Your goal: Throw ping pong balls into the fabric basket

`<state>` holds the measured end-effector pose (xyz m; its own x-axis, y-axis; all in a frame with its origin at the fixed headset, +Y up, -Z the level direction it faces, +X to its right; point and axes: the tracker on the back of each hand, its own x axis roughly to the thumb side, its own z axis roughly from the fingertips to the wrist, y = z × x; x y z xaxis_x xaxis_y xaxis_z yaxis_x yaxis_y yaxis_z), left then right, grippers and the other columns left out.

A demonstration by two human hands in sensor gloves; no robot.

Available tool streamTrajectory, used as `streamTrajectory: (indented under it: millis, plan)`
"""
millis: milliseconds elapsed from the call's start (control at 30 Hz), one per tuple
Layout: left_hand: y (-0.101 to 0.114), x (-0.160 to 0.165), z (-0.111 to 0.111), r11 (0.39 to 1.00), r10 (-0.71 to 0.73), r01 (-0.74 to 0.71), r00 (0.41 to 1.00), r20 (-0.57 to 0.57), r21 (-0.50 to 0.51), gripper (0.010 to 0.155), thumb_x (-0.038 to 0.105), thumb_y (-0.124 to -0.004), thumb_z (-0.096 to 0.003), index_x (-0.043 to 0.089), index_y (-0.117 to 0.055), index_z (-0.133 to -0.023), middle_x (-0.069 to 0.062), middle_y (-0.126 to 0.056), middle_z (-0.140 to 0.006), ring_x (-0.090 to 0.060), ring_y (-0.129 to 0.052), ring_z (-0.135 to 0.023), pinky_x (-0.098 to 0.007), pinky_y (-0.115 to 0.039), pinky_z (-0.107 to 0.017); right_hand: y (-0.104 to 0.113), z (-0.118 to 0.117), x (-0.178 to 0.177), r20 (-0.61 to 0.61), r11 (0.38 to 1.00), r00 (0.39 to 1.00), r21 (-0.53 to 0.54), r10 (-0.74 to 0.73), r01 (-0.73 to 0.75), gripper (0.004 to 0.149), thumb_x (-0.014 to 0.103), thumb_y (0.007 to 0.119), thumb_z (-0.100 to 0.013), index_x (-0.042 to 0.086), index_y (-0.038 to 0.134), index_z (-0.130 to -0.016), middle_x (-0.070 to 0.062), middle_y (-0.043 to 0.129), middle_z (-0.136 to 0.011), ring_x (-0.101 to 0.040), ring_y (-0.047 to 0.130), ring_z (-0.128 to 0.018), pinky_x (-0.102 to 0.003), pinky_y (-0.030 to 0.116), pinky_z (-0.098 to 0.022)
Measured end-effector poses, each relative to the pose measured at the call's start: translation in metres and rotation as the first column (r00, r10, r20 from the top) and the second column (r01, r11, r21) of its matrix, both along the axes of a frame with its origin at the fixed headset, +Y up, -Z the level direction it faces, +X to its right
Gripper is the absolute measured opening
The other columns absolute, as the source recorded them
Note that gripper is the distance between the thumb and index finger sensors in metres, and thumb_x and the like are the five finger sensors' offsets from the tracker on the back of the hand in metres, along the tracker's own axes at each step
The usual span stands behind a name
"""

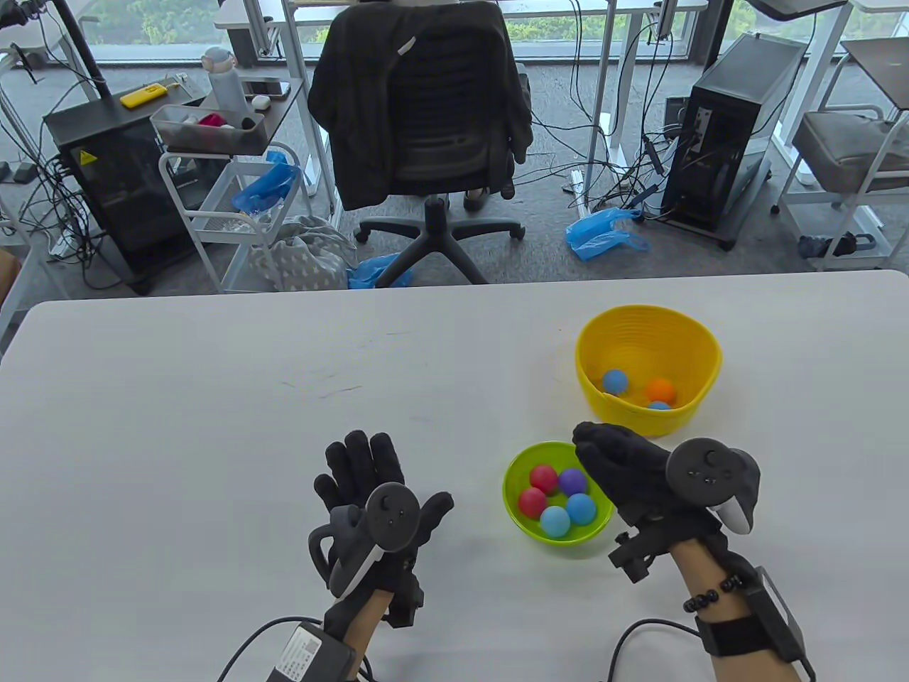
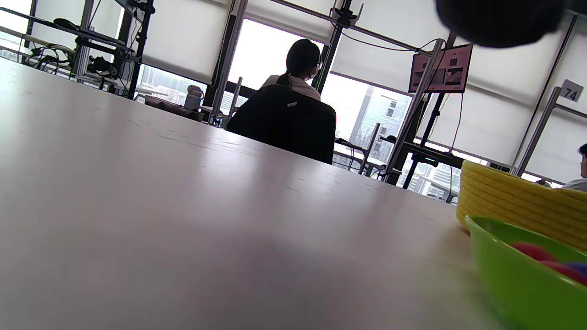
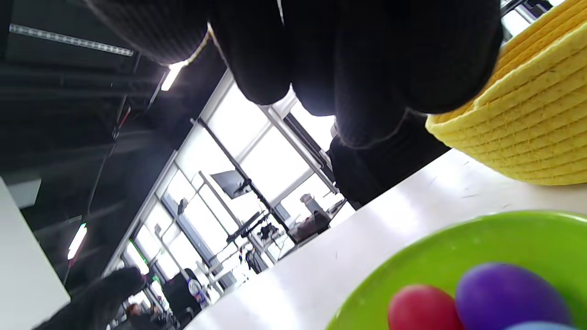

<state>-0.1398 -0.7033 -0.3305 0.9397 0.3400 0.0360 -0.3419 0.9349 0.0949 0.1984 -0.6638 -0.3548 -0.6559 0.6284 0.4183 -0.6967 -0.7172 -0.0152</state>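
Observation:
The yellow fabric basket (image 1: 643, 323) stands right of the table's middle and holds two blue balls (image 1: 615, 381) and an orange ball (image 1: 660, 389). In front of it, a green bowl (image 1: 517, 472) holds two red balls (image 1: 544, 478), a purple ball (image 1: 572, 482) and two blue ones (image 1: 555, 521). My right hand (image 1: 603, 451) hovers over the bowl's far right rim, fingers curled and bunched; no ball shows in it. In the right wrist view its fingers (image 3: 321, 59) hang above the bowl (image 3: 458, 238) and basket (image 3: 536, 114). My left hand (image 1: 373, 472) rests flat, fingers spread, left of the bowl.
The white table (image 1: 213, 426) stretches wide to the left and behind. Beyond its far edge stand an office chair (image 1: 419, 114) with a black jacket, a cart and a computer tower. The left wrist view shows the bowl (image 2: 504, 275) and basket (image 2: 513, 197) at right.

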Motion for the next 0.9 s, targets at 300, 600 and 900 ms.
streamTrajectory:
  millis: [300,600,900]
  plan:
    - [0.0,0.001,0.0,1.0,-0.005,0.005,1.0,0.004,0.003,0.108,0.064,-0.074,-0.0422,0.008,-0.016,-0.114,-0.022,0.0,-0.119,-0.053,0.0,-0.106,-0.076,-0.011,-0.072,-0.018,0.004,-0.043,-0.128,0.943,0.951,-0.147,0.282,-0.3,0.055,0.047,0.071,-0.057,0.012,0.079,-0.098,-0.027,0.082,-0.097,-0.045,0.097,-0.063,-0.055,0.084,-0.045]
    - [0.001,0.001,0.0,1.0,-0.003,0.003,1.0,0.003,0.004,0.108,0.064,-0.074,-0.0422,0.008,-0.016,-0.114,-0.022,0.0,-0.119,-0.053,0.0,-0.106,-0.076,-0.011,-0.072,-0.035,0.0,-0.06,-0.177,0.857,0.887,-0.237,0.426,-0.458,0.053,0.047,0.07,-0.058,0.012,0.082,-0.096,-0.027,0.079,-0.099,-0.048,0.094,-0.066,-0.057,0.082,-0.047]
    - [0.001,0.001,-0.001,1.0,-0.001,0.001,1.0,0.001,0.006,0.108,0.064,-0.074,-0.0421,0.008,-0.016,-0.114,-0.022,0.0,-0.119,-0.053,0.0,-0.106,-0.076,-0.011,-0.072,-0.047,-0.003,-0.068,-0.187,0.8,0.841,-0.259,0.508,-0.541,0.053,0.047,0.071,-0.057,0.013,0.082,-0.096,-0.026,0.077,-0.102,-0.051,0.092,-0.069,-0.059,0.08,-0.05]
